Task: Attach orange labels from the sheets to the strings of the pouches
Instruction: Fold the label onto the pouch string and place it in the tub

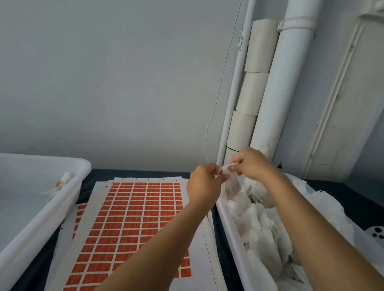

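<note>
Head view. Pouch [226, 170]: white gauze, held up between both hands over far end of right bin [230, 230]; string [231, 164] pinched at its top.
Left hand [203, 184]: fingers curled, pinching pouch or its string from the left; exact contact too small to tell.
Right hand [252, 164]: fingers pinching string end, just beside left hand.
Label on this pouch: none visible; attachment judged not yet done.
Right bin: white, heaped with unlabelled pouches [262, 227], strings loose among them.
Sheets [133, 220]: stacked flat on desk [87, 183] between the two bins, under left forearm; top sheet gridded with orange labels [121, 231], nearly all in place. Second sheet showing at left edge, also orange.
Left bin [29, 220]: white, almost bare; one pouch [64, 179] draped over its right rim, an orange label [58, 184] at its string. Judged the finished lot.
Progress: early. One pouch labelled as far as shown, one in hand, heap in right bin left to do.
Behind: white pipes [281, 83] and grey wall [100, 70].
</note>
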A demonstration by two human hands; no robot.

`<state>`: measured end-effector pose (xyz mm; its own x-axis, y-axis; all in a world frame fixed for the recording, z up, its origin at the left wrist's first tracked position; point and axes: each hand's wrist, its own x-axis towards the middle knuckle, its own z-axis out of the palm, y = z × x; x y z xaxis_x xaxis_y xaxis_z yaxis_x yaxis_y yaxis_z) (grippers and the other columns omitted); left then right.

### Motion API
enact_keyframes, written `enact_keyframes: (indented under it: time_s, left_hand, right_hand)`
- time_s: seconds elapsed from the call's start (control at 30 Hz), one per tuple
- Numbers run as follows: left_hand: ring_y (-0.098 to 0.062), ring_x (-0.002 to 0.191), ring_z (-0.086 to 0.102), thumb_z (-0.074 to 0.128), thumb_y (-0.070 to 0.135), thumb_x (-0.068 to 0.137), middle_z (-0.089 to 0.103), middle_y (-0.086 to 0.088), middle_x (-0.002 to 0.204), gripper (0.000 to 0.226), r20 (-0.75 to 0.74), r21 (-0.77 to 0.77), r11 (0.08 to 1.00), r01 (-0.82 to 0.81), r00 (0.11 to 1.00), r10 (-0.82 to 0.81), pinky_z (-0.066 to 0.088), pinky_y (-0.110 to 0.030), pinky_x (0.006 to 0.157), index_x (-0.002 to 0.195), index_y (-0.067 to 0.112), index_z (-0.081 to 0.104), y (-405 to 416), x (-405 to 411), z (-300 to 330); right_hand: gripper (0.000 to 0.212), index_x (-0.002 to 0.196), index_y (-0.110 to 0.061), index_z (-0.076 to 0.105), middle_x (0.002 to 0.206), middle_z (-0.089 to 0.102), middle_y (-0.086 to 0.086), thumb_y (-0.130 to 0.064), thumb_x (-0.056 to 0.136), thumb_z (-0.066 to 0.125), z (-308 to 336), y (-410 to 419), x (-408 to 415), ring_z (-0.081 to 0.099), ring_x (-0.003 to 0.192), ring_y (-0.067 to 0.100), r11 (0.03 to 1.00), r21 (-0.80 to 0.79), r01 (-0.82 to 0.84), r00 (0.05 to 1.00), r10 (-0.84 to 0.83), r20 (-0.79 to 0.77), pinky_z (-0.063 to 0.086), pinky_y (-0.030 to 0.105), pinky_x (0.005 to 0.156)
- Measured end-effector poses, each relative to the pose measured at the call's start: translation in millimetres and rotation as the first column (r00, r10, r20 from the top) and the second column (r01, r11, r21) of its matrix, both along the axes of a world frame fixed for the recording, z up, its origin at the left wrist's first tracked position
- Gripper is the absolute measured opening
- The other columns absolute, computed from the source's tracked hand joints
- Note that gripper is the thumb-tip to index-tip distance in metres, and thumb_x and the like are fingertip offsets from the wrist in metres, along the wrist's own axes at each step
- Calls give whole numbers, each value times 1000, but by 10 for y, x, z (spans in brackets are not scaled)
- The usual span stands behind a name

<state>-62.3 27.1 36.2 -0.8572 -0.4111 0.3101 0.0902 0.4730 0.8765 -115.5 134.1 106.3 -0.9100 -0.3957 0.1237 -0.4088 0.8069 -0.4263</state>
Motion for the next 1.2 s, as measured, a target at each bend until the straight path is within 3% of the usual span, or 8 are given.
enact_keyframes:
  time_s: [0.1, 0.17, 0.27, 0.33, 0.57, 0.77, 1.03, 1.2]
  left_hand:
    - [-17, 70, 55, 55, 27, 94, 61, -2, 81, 17, -159, 207, 977, 49, 987, -16, 49, -31, 63, 89, 11, 56, -59, 141, 189]
    - [-17, 79, 56, 49, 28, 97, 62, -2, 92, 16, -228, 288, 957, 27, 973, 42, 47, -27, 61, 95, 12, 53, -160, 251, 253]
    - [-11, 81, 56, 47, 31, 98, 58, 6, 93, 14, -275, 368, 929, 36, 959, 72, 47, -23, 61, 98, 18, 51, -362, 463, 203]
    - [-12, 83, 58, 48, 32, 97, 58, 10, 92, 12, -256, 382, 924, 25, 963, 80, 51, -27, 64, 96, 21, 52, -502, 591, 76]
    - [-15, 84, 62, 60, 27, 91, 63, 4, 92, 6, -96, 459, 885, -72, 987, 130, 48, -18, 59, 90, 21, 60, -920, 854, -562]
    - [-14, 84, 62, 64, 31, 87, 66, 6, 89, 10, 34, 387, 912, -134, 991, 130, 50, -20, 65, 89, 21, 65, -1159, 1024, -1030]
    - [-7, 82, 62, 62, 35, 88, 65, 13, 87, 9, 22, 366, 913, -181, 982, 185, 46, -7, 54, 89, 25, 63, -1161, 1057, -1197]
    - [-8, 75, 62, 63, 33, 87, 65, 10, 80, 11, -36, 294, 938, -185, 978, 204, 46, -6, 57, 81, 24, 64, -1133, 1081, -1144]
  right_hand:
    - [28, 62, -20, 53, 58, 48, -3, -25, 89, 62, 132, -98, 168, 47, 61, 17, 990, -142, 0, 995, -15, -103, 33, 26, 57]
    - [36, 60, -10, 48, 58, 45, 8, -29, 88, 62, 136, -199, 330, 41, 57, 19, 960, -278, -34, 990, -4, -137, 31, 30, 54]
    - [39, 79, 8, 60, 80, 63, 27, -29, 89, 59, -23, -420, 572, 61, 71, 35, 885, -457, -89, 994, 50, -96, 53, 47, 72]
    - [38, 84, 9, 61, 86, 64, 29, -29, 91, 58, -221, -580, 689, 63, 80, 40, 851, -517, -96, 995, 69, -70, 53, 52, 76]
    - [32, 74, -5, 60, 68, 58, 8, -32, 92, 55, -968, -1000, 800, 54, 60, 15, 843, -534, -69, 994, 104, 35, 46, 24, 60]
    - [29, 81, -10, 64, 80, 66, 7, -33, 93, 52, -1577, -1067, 846, 63, 75, 22, 814, -577, -76, 950, 234, 206, 49, 21, 67]
    - [6, 85, -26, 61, 85, 65, -14, -30, 88, 60, -1985, -1041, 924, 63, 79, 5, 719, -695, -20, 983, 141, 118, 48, 6, 64]
    - [11, 89, -34, 51, 87, 56, -25, -28, 88, 60, -1916, -1092, 994, 59, 79, -3, 689, -722, -60, 998, 58, -27, 43, 1, 61]
